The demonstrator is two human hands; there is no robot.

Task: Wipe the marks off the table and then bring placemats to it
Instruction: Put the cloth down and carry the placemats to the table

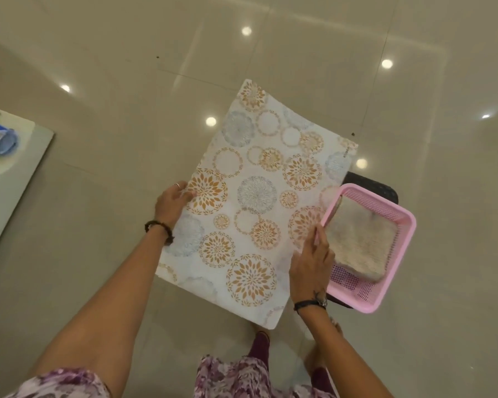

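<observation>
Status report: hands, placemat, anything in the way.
Left hand and right hand gripping placemat edges. Placemat overlaps pink basket holding cloth. Table off left.

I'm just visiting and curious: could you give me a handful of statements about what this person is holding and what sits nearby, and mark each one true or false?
1. Both hands grip the white floral-circle placemat: left hand on its left edge, right hand on its right edge. True.
2. The pink perforated plastic basket is empty. False: a beige fuzzy folded cloth lies inside it.
3. The placemat lies flat on a table. False: it is held above the glossy tiled floor.
4. Each wrist wears a dark band. True.
5. The basket is to the left of the placemat. False: it is to the right.
</observation>
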